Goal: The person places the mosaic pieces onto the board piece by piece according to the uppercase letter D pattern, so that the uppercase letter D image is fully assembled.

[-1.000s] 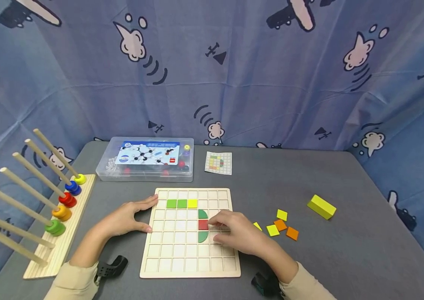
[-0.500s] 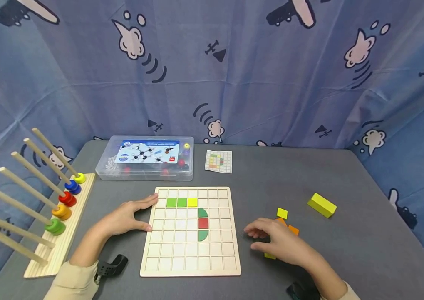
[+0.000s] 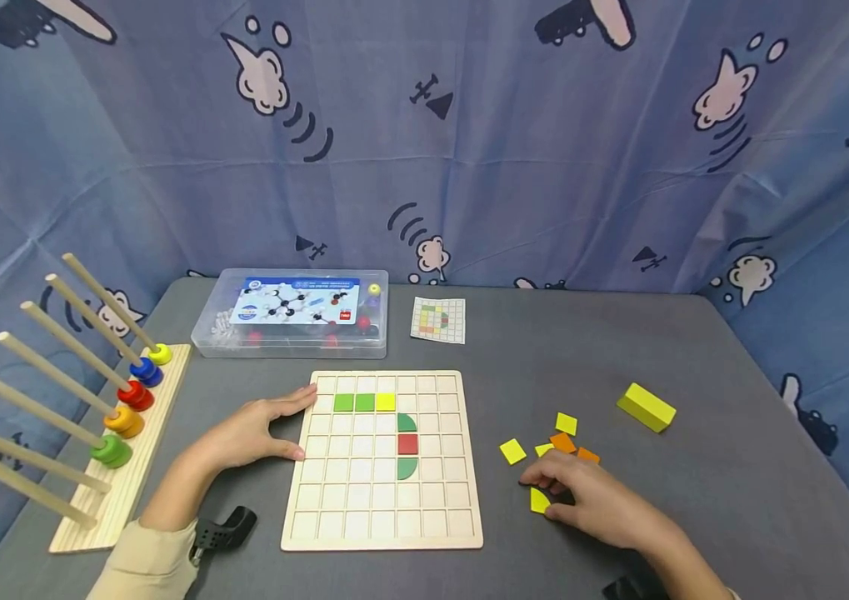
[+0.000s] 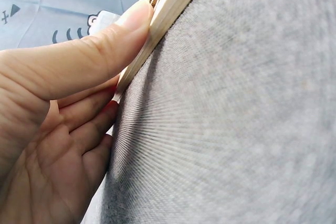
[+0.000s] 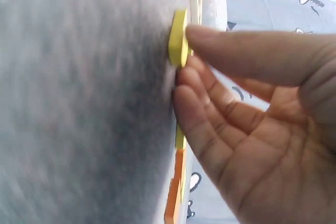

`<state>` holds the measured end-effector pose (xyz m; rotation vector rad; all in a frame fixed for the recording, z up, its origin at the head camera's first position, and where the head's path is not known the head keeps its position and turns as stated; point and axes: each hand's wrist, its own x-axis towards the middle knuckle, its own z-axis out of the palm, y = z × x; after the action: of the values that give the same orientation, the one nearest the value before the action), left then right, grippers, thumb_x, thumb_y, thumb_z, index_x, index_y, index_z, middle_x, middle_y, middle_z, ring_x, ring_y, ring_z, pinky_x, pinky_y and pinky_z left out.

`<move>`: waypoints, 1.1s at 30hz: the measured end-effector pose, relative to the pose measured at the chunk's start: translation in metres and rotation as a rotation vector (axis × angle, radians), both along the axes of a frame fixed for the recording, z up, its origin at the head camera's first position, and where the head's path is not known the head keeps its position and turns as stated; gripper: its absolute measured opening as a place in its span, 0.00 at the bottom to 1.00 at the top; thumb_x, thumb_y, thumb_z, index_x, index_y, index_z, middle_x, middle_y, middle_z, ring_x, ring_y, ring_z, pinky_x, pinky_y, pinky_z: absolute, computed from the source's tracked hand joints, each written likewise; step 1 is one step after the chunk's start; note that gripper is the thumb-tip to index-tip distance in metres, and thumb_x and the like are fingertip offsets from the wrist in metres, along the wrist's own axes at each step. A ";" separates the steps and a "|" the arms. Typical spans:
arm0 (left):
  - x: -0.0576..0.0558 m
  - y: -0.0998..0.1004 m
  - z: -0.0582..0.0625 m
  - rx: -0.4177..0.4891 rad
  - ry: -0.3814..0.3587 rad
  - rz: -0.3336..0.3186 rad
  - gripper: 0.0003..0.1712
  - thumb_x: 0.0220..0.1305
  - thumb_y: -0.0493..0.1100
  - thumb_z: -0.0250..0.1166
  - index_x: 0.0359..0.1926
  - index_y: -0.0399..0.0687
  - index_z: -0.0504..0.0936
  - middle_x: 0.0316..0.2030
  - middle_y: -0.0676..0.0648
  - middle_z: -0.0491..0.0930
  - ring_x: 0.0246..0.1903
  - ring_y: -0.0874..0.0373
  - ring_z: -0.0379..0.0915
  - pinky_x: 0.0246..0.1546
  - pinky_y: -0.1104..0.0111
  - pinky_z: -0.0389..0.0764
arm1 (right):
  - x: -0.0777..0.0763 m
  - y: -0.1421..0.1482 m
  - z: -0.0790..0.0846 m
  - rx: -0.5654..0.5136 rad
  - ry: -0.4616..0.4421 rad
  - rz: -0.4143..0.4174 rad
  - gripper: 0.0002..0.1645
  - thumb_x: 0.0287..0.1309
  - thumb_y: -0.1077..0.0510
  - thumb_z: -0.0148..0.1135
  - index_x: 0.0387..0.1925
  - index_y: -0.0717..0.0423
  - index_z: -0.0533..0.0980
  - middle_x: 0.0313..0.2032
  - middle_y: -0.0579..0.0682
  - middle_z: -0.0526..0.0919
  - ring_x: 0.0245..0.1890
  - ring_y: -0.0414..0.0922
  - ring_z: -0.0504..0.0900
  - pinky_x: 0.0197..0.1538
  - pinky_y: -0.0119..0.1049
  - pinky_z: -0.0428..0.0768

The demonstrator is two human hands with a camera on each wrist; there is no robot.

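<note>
In the head view, a pale wooden grid board (image 3: 349, 498) lies in the middle of the table. My left hand (image 3: 247, 437) rests at its left edge, fingers extended; in the left wrist view the thumb (image 4: 105, 51) touches the board's rim. Two green squares (image 3: 354, 402), a yellow square (image 3: 385, 402), a red square (image 3: 407, 444) and two dark green quarter-circle tiles (image 3: 407, 468) sit in the grid. Right of the board, my right hand (image 3: 592, 500) pinches a yellow quarter-circle tile (image 5: 177, 40) low at the tabletop, thumb and fingers at its edges.
Several loose yellow tiles (image 3: 512, 452) and orange tiles (image 3: 563, 442) lie around the right hand. A yellow block (image 3: 646, 407) stands farther right. Behind the board are a small pattern card (image 3: 437, 321) and a clear plastic case (image 3: 289, 342). A wooden peg stacker (image 3: 162, 400) stands left.
The right hand has moved off the board to the right and down to the loose tiles, where its thumb and fingers have come around a yellow tile. The left hand has stayed put.
</note>
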<state>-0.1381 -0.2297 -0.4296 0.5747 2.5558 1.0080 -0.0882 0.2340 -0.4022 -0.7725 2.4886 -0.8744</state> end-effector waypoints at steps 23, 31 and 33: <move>0.000 0.000 0.001 0.001 0.000 0.003 0.50 0.48 0.55 0.72 0.70 0.45 0.62 0.72 0.44 0.54 0.70 0.40 0.48 0.64 0.44 0.58 | 0.003 -0.008 -0.006 -0.113 -0.009 -0.102 0.11 0.48 0.67 0.67 0.33 0.51 0.77 0.28 0.40 0.77 0.29 0.30 0.75 0.32 0.28 0.77; 0.000 0.000 -0.001 0.004 0.012 -0.002 0.51 0.48 0.56 0.72 0.70 0.45 0.61 0.72 0.44 0.54 0.70 0.40 0.48 0.64 0.44 0.58 | 0.006 -0.016 -0.005 -0.219 0.075 -0.122 0.06 0.51 0.60 0.68 0.33 0.46 0.81 0.27 0.38 0.78 0.27 0.30 0.76 0.33 0.28 0.77; 0.000 -0.001 -0.002 0.005 0.011 0.002 0.51 0.48 0.56 0.72 0.70 0.45 0.61 0.72 0.44 0.54 0.70 0.41 0.48 0.64 0.45 0.58 | 0.005 -0.020 -0.004 -0.245 0.010 -0.140 0.07 0.52 0.58 0.68 0.35 0.49 0.81 0.28 0.40 0.80 0.28 0.32 0.77 0.34 0.28 0.78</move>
<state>-0.1385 -0.2302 -0.4312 0.5812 2.5643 1.0145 -0.0835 0.2140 -0.4062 -0.6855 2.4977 -1.2460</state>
